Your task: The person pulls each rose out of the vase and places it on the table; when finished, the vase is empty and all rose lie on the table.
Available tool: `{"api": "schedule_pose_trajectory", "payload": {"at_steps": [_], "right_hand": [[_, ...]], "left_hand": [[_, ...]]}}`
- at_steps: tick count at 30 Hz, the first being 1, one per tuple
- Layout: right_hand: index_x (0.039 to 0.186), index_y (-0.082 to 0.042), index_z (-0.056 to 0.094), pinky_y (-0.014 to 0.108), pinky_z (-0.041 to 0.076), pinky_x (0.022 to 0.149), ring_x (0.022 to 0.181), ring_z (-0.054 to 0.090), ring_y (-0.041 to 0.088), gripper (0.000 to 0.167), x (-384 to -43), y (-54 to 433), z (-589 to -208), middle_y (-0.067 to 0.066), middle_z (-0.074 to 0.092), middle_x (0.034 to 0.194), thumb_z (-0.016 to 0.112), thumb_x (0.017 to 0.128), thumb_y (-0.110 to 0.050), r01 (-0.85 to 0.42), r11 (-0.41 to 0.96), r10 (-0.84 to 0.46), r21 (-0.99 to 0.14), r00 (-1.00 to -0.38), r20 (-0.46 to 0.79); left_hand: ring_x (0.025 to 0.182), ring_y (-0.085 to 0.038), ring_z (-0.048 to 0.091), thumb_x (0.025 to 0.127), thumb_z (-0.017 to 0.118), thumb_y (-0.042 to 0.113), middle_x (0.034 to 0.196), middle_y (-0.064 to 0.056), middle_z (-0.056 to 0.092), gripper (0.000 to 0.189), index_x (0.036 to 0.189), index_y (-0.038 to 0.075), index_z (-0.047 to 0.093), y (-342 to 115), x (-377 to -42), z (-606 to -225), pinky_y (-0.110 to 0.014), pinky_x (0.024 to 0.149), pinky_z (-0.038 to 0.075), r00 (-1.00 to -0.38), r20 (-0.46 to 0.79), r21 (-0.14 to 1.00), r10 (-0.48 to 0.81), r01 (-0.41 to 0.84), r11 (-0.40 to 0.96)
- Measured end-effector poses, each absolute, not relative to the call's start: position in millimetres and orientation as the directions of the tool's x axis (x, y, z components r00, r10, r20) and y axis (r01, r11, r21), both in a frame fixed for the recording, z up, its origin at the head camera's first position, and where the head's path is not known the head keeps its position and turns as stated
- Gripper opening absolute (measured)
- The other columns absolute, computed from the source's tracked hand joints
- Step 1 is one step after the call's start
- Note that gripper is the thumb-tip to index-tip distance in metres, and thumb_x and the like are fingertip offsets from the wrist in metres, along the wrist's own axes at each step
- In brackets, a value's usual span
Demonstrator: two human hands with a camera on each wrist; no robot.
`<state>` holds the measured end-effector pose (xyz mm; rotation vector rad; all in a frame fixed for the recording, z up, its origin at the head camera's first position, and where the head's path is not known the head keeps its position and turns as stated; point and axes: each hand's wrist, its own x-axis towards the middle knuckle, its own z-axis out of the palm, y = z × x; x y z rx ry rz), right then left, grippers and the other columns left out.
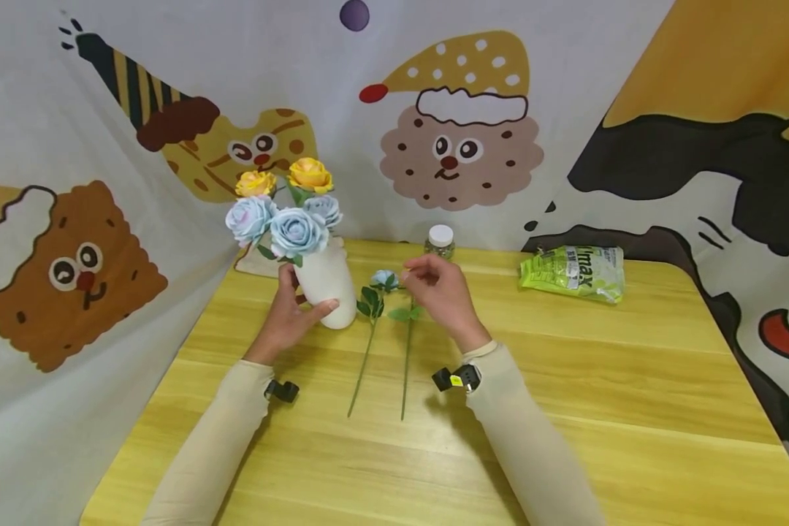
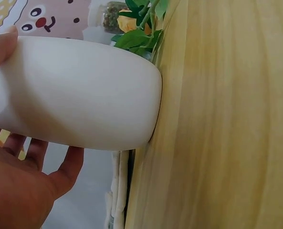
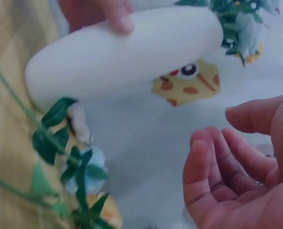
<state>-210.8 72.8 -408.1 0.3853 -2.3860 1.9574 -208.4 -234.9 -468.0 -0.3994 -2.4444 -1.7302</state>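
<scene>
My left hand grips a white vase low on its side, thumb at the front. In the left wrist view the base of the vase meets the table. Blue roses and two yellow roses fill its top. To the right of the vase, a blue rose and an orange-yellow rose lie on the table with their green stems toward me. Over the orange-yellow rose hovers my right hand, fingers loosely bent. The right wrist view shows its thumb and fingers apart, with nothing between them.
A small clear jar with a white lid stands behind my right hand. Toward the back right of the wooden table lies a green bag. A cloth printed with cartoon biscuits hangs behind the table.
</scene>
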Motion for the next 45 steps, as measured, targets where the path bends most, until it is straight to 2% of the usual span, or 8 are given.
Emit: {"api": "schedule_pose_trajectory", "payload": {"at_steps": [7, 18, 22, 25, 29, 32, 38, 45], "right_hand": [[0.112, -0.001, 0.074, 0.023, 0.054, 0.069, 0.082, 0.066, 0.018, 0.016, -201, 45, -383, 0.015, 0.071, 0.097, 0.072, 0.098, -0.008, -0.358, 0.089, -0.159, -0.929, -0.926, 0.342], [0.116, -0.005, 0.074, 0.042, 0.061, 0.079, 0.095, 0.070, 0.018, 0.019, -191, -12, -353, 0.009, 0.076, 0.107, 0.071, 0.100, -0.015, -0.418, 0.088, -0.226, -0.904, -0.892, 0.390], [0.118, -0.007, 0.073, 0.034, 0.062, 0.077, 0.097, 0.070, 0.015, 0.021, -191, -25, -353, 0.007, 0.076, 0.108, 0.073, 0.099, -0.017, -0.447, 0.113, -0.212, -0.887, -0.883, 0.418], [0.117, -0.007, 0.074, 0.029, 0.060, 0.073, 0.093, 0.069, 0.015, 0.022, -193, -33, -353, 0.006, 0.075, 0.104, 0.075, 0.098, -0.018, -0.512, 0.163, -0.196, -0.843, -0.854, 0.481], [0.109, -0.005, 0.076, 0.034, 0.058, 0.073, 0.086, 0.066, 0.019, 0.016, -198, -42, -354, 0.008, 0.072, 0.099, 0.077, 0.096, -0.015, -0.624, 0.253, -0.181, -0.739, -0.781, 0.598], [0.104, -0.003, 0.077, 0.031, 0.054, 0.072, 0.084, 0.065, 0.019, 0.011, -201, -46, -354, 0.009, 0.070, 0.097, 0.075, 0.096, -0.010, -0.667, 0.292, -0.190, -0.686, -0.743, 0.642], [0.116, -0.004, 0.073, 0.020, 0.051, 0.065, 0.089, 0.068, 0.018, 0.016, -199, -45, -348, 0.010, 0.073, 0.105, 0.067, 0.102, -0.009, -0.647, 0.270, -0.203, -0.713, -0.762, 0.615], [0.128, 0.000, 0.067, 0.029, 0.062, 0.081, 0.100, 0.074, 0.027, 0.025, -195, -39, -341, 0.016, 0.076, 0.117, 0.062, 0.104, -0.004, -0.610, 0.155, -0.135, -0.777, -0.792, 0.595]], "left_hand": [[0.136, -0.032, 0.046, 0.091, 0.083, 0.014, 0.152, -0.018, 0.040, 0.086, 0.151, 0.011, 0.022, -237, -207, -469, -0.062, 0.109, 0.045, -0.956, 0.259, 0.905, 0.141, 0.291, 0.312], [0.136, -0.031, 0.045, 0.093, 0.083, 0.018, 0.150, -0.017, 0.041, 0.083, 0.150, 0.011, 0.023, -239, -207, -464, -0.064, 0.112, 0.042, -0.963, 0.234, 0.907, 0.136, 0.266, 0.327], [0.134, -0.029, 0.045, 0.093, 0.082, 0.016, 0.150, -0.014, 0.041, 0.081, 0.149, 0.011, 0.024, -237, -210, -467, -0.062, 0.110, 0.044, -0.957, 0.250, 0.904, 0.146, 0.285, 0.319], [0.138, -0.028, 0.044, 0.093, 0.082, 0.014, 0.152, -0.013, 0.039, 0.081, 0.150, 0.012, 0.024, -236, -211, -469, -0.065, 0.109, 0.045, -0.949, 0.273, 0.895, 0.157, 0.311, 0.320], [0.142, -0.029, 0.041, 0.094, 0.080, 0.009, 0.156, -0.013, 0.037, 0.081, 0.152, 0.011, 0.023, -236, -209, -468, -0.067, 0.109, 0.045, -0.942, 0.291, 0.889, 0.167, 0.330, 0.317], [0.142, -0.031, 0.041, 0.094, 0.079, 0.006, 0.154, -0.015, 0.038, 0.080, 0.150, 0.008, 0.022, -236, -207, -467, -0.067, 0.109, 0.044, -0.945, 0.285, 0.892, 0.162, 0.323, 0.315], [0.144, -0.033, 0.040, 0.096, 0.078, 0.010, 0.155, -0.017, 0.036, 0.081, 0.152, 0.008, 0.020, -237, -207, -469, -0.068, 0.111, 0.043, -0.948, 0.270, 0.893, 0.169, 0.312, 0.325], [0.143, -0.031, 0.042, 0.094, 0.082, 0.017, 0.157, -0.014, 0.037, 0.088, 0.156, 0.014, 0.019, -235, -208, -469, -0.064, 0.113, 0.042, -0.959, 0.237, 0.906, 0.152, 0.275, 0.322]]}}
